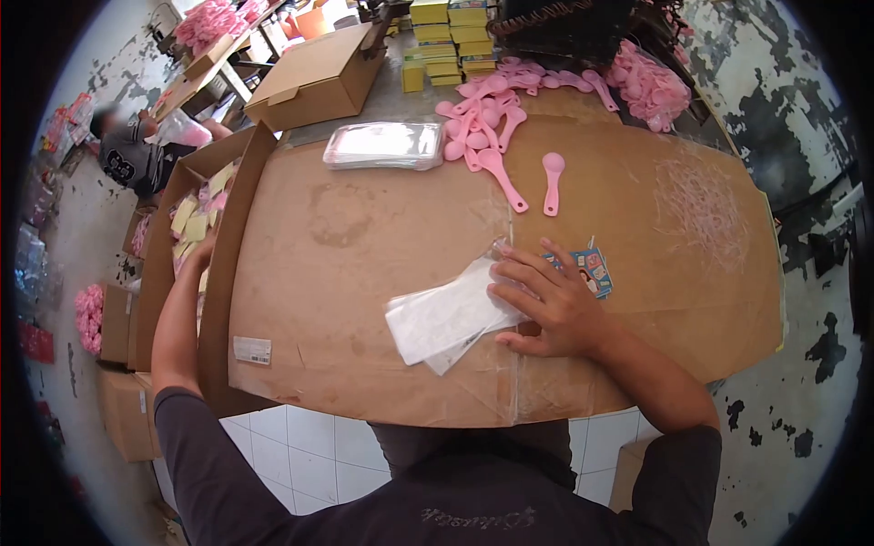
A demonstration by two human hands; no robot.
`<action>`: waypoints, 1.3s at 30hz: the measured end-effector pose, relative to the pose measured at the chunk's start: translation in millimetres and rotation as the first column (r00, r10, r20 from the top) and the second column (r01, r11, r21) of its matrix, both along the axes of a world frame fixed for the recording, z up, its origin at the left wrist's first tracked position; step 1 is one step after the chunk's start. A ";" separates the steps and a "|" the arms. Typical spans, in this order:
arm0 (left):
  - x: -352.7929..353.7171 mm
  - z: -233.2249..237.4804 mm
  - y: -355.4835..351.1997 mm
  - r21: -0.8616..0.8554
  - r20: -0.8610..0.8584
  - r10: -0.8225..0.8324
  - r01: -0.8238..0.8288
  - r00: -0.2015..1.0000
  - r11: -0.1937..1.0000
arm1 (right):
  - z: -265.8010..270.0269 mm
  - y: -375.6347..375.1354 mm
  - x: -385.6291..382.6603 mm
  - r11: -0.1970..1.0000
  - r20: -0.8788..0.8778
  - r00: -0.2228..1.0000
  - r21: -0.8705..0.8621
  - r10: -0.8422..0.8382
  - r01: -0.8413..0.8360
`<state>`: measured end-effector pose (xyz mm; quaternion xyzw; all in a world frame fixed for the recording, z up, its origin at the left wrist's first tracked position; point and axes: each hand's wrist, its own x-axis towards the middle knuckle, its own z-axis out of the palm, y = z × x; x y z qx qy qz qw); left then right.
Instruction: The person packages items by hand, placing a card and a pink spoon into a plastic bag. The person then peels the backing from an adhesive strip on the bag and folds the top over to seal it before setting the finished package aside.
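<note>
My right hand point(557, 308) lies palm down with fingers spread, touching the right end of a few clear plastic bags point(442, 323) fanned on the cardboard-covered table. Partly under that hand is a blue printed card point(596, 271). My left hand point(206, 250) reaches over the wall of a long cardboard box point(238, 209) at the left; its fingers are hidden among yellow-and-pink packets point(191, 223). Beyond my right hand rests a single pink spoon point(553, 182), near a heap of pink spoons point(478, 118).
A stack of clear bags point(384, 147) lies at the table's back, with yellow card stacks point(446, 41) and a closed carton point(314, 77) behind. Thin plastic strips point(701, 214) cover the right side. Bagged pink items point(646, 86) sit back right. Another person point(132, 155) sits far left.
</note>
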<state>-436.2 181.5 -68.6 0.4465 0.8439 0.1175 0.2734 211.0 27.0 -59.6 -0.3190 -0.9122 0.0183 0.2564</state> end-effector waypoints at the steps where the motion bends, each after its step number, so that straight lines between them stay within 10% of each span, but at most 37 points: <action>1: 0.4 1.5 -0.7 -0.004 -0.001 -0.003 0.003 1.000 1.000 | -1.0 0.0 -0.2 1.000 -0.005 1.000 -0.005 0.000 0.000; 31: -12.5 47.4 -135.4 -0.150 -0.134 -0.085 0.064 0.987 0.987 | -5.9 -3.0 -2.2 0.994 -0.103 0.993 0.097 0.050 -0.040; 36: 9.9 94.6 -142.4 0.222 -0.746 -0.157 0.464 0.647 0.858 | 1.5 -3.1 7.8 0.996 -0.193 0.981 0.080 -0.014 0.030; 39: 167.8 134.7 -146.6 0.402 -0.484 -0.259 0.475 0.836 0.783 | 17.3 18.2 42.3 0.983 -0.267 0.960 -0.182 -0.082 0.033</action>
